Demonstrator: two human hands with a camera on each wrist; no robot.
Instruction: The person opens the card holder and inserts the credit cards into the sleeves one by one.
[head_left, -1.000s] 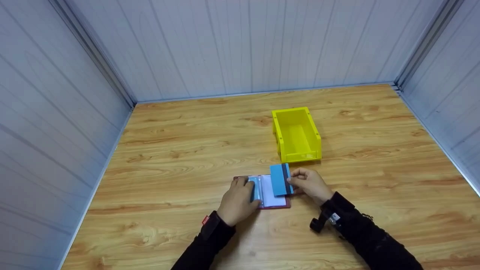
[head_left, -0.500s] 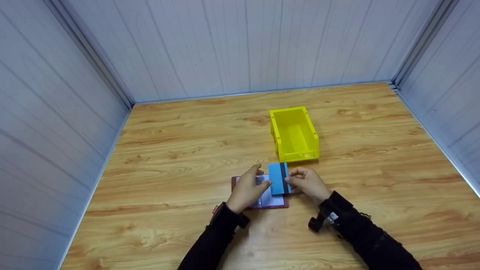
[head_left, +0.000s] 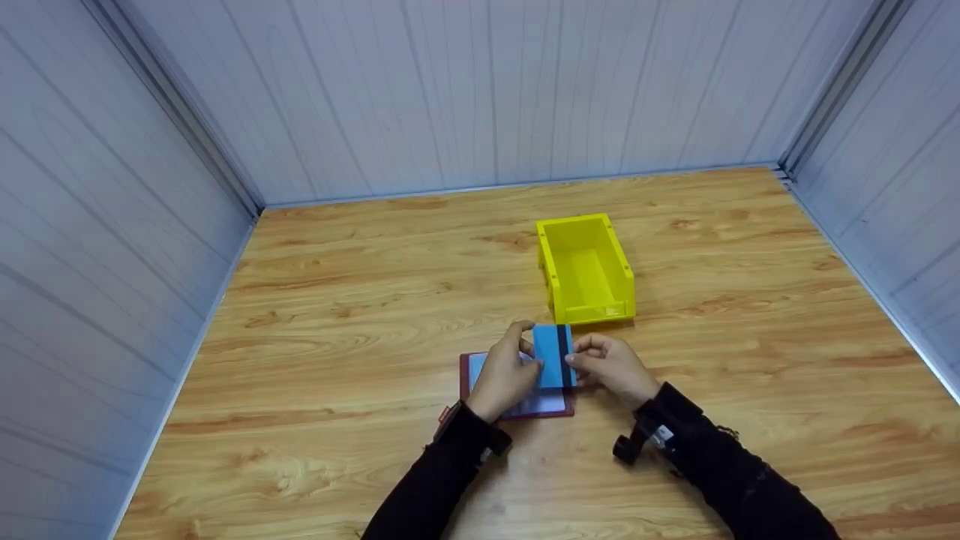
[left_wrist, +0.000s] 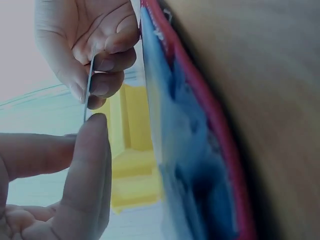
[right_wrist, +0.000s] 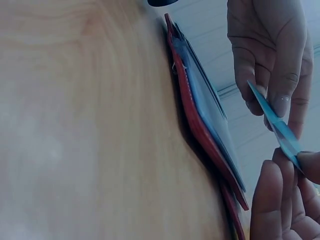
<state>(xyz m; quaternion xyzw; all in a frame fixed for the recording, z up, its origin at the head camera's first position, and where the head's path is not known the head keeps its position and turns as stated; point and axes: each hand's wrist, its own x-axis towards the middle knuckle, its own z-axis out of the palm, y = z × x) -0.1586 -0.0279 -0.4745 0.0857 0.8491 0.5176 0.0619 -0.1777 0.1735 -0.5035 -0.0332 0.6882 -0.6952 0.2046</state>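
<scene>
A blue card (head_left: 549,356) with a dark stripe near its right side is held up in the head view. My right hand (head_left: 616,369) pinches its right edge between thumb and fingers. Thumb and fingers of my left hand (head_left: 504,381) grip the opposite edge. Below the card an open card holder (head_left: 541,405) lies on the table, with a dark red cover and pale sleeves. My left hand hides part of it. The right wrist view shows the card (right_wrist: 275,125) nearly edge-on between both hands, with the card holder's red cover (right_wrist: 192,107) beside them.
Just beyond my hands stands a yellow bin (head_left: 589,274), its lower front facing me. The wood-grain table (head_left: 337,337) is bounded by pale panels (head_left: 480,90) at the back and both sides.
My left hand has left the card holder's left side, moved right and taken hold of the card's left edge. My right hand has kept its pinch on the card and barely moved.
</scene>
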